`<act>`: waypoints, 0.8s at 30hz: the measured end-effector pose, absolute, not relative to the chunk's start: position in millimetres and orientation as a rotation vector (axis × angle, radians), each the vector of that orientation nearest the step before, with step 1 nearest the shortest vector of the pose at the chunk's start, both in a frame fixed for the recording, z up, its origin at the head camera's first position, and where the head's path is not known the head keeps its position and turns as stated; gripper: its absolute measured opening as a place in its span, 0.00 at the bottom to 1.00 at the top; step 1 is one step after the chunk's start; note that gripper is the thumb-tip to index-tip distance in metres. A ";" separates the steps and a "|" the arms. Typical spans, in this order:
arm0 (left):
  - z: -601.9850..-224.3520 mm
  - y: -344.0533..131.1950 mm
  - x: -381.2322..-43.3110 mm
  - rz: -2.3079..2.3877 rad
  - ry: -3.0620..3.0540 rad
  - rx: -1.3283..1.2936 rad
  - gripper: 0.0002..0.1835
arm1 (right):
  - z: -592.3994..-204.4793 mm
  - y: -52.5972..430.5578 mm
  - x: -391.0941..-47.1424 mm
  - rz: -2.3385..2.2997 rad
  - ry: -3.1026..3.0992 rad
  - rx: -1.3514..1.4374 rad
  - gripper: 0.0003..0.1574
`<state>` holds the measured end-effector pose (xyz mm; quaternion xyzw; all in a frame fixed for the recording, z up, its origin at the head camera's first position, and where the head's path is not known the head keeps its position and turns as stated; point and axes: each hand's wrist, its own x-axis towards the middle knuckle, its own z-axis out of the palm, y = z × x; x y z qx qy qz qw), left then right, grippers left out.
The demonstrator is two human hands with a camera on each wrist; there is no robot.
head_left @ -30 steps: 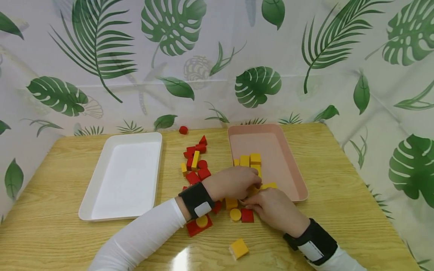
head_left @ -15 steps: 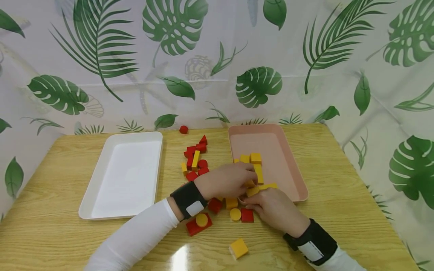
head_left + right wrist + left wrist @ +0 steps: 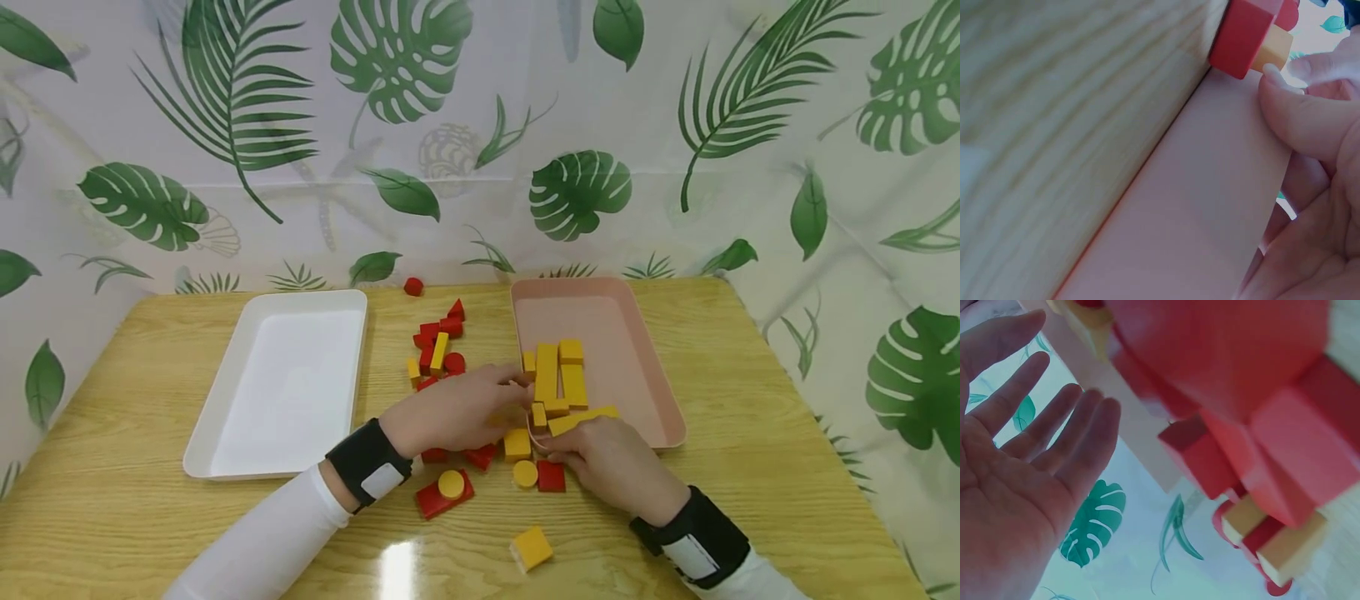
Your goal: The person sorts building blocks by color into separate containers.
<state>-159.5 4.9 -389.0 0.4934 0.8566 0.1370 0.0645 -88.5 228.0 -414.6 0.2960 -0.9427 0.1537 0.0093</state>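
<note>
Smooth yellow toy blocks (image 3: 546, 371) lie in the near left part of a shallow pink rectangular tray (image 3: 622, 358)

The pink tray rests on the right half of a wood-grain table (image 3: 757, 433). The blocks in it that show are all yellow: one long bar runs along the left side, a shorter bar and a cube-like block lie just beside it, smaller pieces sit near the left wall, and another long bar lies slightly aslant by the near wall. The right hand (image 3: 622, 467) grips that near wall, thumb outside and fingers over the rim. The left hand (image 3: 461, 408) holds nothing; its fingers are loosely spread, their tips at the tray's left wall, though whether they touch it I cannot tell.

Left of the pink tray, solid red toy blocks of mixed shapes (image 3: 451, 327) form a loose strip, with a thin yellow bar (image 3: 440, 353) among them. Nearer the person, a round yellow disc (image 3: 452, 484) lies on a flat red rectangular block (image 3: 427, 502). A second yellow disc (image 3: 525, 474) sits just beside a red square block (image 3: 551, 476). Farther left on the table lies a shallow white rectangular tray (image 3: 288, 383).
</note>
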 end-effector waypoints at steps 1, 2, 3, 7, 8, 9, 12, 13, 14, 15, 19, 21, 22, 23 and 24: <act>-389.9 2.7 -158.6 0.421 2.581 1.475 0.20 | -414.5 227.9 -88.3 0.481 -2.950 0.921 0.14; -390.9 0.7 -157.8 0.424 2.575 1.458 0.21 | -414.5 227.8 -88.1 0.478 -2.953 0.919 0.14; -391.9 -0.8 -156.9 0.419 2.571 1.443 0.21 | -414.6 227.8 -87.9 0.475 -2.954 0.916 0.14; -392.3 -4.3 -153.2 0.405 2.525 1.380 0.20 | -415.1 227.5 -87.7 0.466 -2.956 0.906 0.14; -392.2 -4.4 -152.4 0.400 2.515 1.373 0.18 | -415.3 227.4 -87.7 0.464 -2.956 0.904 0.14; -392.1 -4.2 -151.8 0.397 2.505 1.369 0.17 | -415.5 227.3 -87.8 0.460 -2.955 0.902 0.14; -391.4 -3.1 -149.8 0.367 2.496 1.383 0.13 | -415.6 226.8 -88.2 0.455 -2.957 0.899 0.14; -391.3 -2.8 -149.1 0.354 2.500 1.386 0.12 | -415.6 226.6 -88.3 0.452 -2.957 0.900 0.14; -391.3 -2.4 -148.4 0.345 2.504 1.390 0.12 | -415.5 226.5 -88.5 0.449 -2.955 0.900 0.14; -391.3 -2.0 -148.0 0.338 2.509 1.391 0.11 | -415.4 226.4 -88.7 0.447 -2.954 0.902 0.14; -391.8 -1.2 -146.9 0.324 2.523 1.381 0.11 | -413.8 227.0 -88.7 0.477 -2.964 0.923 0.13; -392.4 -1.2 -146.9 0.320 2.525 1.369 0.12 | -411.9 227.9 -87.7 0.495 -2.979 0.953 0.13; -392.7 -1.2 -146.8 0.318 2.524 1.363 0.12 | -410.5 228.3 -87.0 0.520 -2.991 0.975 0.12; -392.8 -1.4 -146.7 0.318 2.524 1.359 0.12 | -409.1 228.7 -86.1 0.545 -3.004 0.997 0.12; -393.1 -1.6 -146.6 0.319 2.524 1.352 0.12 | -407.8 229.0 -85.1 0.563 -3.018 1.026 0.13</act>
